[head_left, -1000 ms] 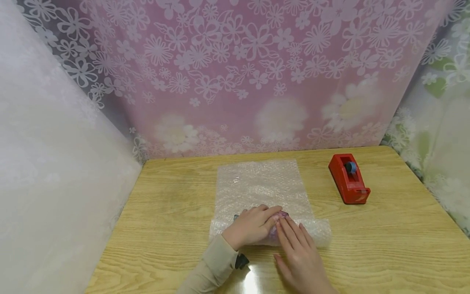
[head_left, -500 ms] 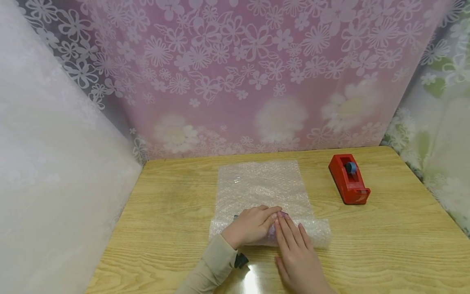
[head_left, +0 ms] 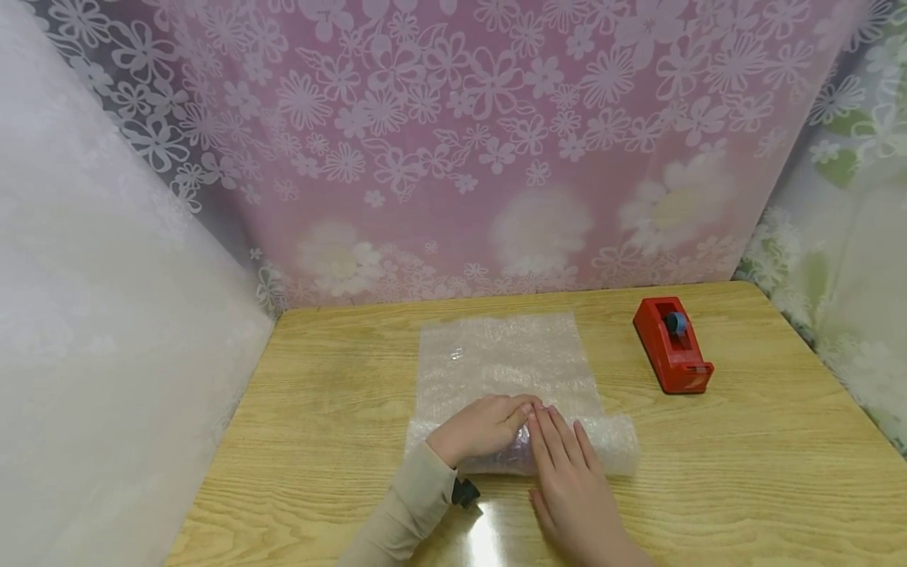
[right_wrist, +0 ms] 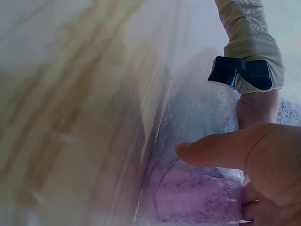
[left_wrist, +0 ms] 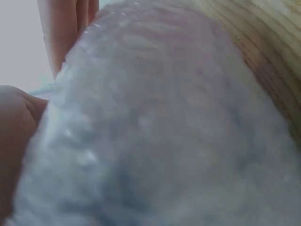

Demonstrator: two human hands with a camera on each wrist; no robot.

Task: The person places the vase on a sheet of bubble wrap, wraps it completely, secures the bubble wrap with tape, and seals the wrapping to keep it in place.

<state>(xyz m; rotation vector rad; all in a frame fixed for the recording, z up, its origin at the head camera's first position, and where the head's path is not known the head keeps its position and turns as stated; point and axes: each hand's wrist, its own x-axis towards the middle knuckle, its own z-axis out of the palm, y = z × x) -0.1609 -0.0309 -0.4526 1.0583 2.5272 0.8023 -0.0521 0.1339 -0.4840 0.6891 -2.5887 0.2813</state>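
Observation:
A sheet of bubble wrap point(head_left: 503, 354) lies on the table, its near end rolled into a thick bubble wrap roll point(head_left: 618, 446). Something purple point(right_wrist: 188, 197) and bluish shows blurred through the layers; its kind is hidden. My left hand point(head_left: 482, 427) arches over the roll, its fingers bent along the far side. On the roll's right part my right hand point(head_left: 575, 484) rests with straight fingers, their tips meeting the left fingertips. The right wrist view has the right thumb point(right_wrist: 211, 150) lying across the roll. Wrap fills most of the left wrist view.
A red tape dispenser point(head_left: 673, 346) with a blue-cored roll stands at the back right of the wooden table point(head_left: 340, 394). Flowered pink curtain point(head_left: 439, 197) hangs behind the table's far edge, with pale curtains at both sides.
The roll has turned slightly away from me, drawing the sheet's far edge a little nearer. The purple tip by my fingertips and the grey-blue end by my left hand have gone from sight.

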